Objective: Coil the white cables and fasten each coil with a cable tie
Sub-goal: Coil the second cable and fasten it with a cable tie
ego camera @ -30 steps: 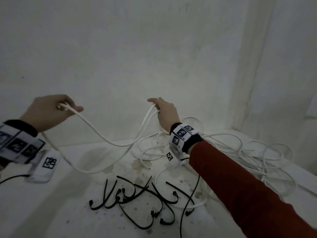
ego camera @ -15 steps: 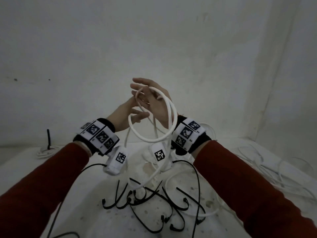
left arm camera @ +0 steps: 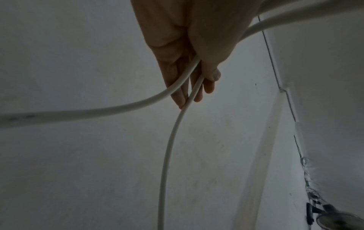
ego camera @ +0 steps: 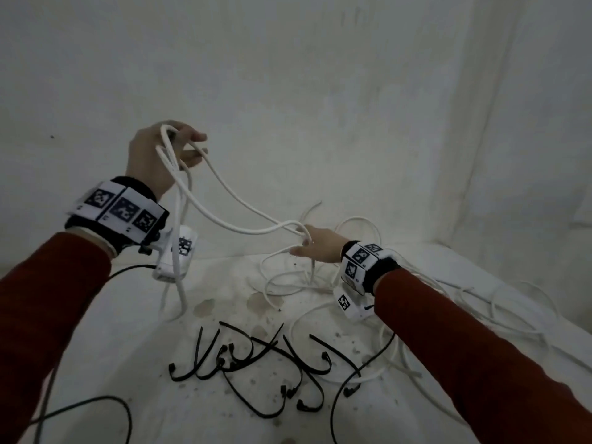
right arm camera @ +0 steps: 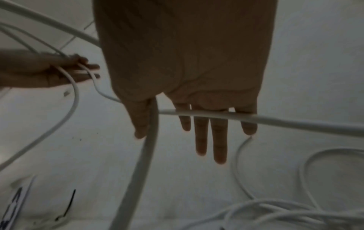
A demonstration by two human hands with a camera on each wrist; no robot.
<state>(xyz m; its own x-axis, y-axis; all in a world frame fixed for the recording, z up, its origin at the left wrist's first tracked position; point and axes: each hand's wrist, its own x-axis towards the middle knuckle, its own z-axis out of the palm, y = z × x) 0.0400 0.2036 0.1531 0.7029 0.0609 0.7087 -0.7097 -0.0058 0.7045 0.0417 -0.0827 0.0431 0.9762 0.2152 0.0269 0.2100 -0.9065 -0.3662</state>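
My left hand (ego camera: pixel 187 150) is raised at the upper left and grips several loops of the white cable (ego camera: pixel 253 232). In the left wrist view, thumb and fingers (left arm camera: pixel 197 87) pinch two strands of the cable (left arm camera: pixel 169 140). From there the cable sags to my right hand (ego camera: pixel 304 246), lower and to the right, just above the table. Its fingers (right arm camera: pixel 218 140) are straight, with the cable (right arm camera: pixel 275 120) lying across them and one strand running beside the thumb. Several black cable ties (ego camera: pixel 256 363) lie on the table in front of me.
More loose white cable (ego camera: pixel 480 309) sprawls over the table's right side, up to the corner of the walls. A thin black wire (ego camera: pixel 96 408) trails at the lower left. The white tabletop (ego camera: pixel 144 363) is stained. A wall stands close behind.
Half a second ago both hands met at the centre around a loop. Now the left hand has moved up and left with the loops, and the right hand has dropped down and right along the cable.
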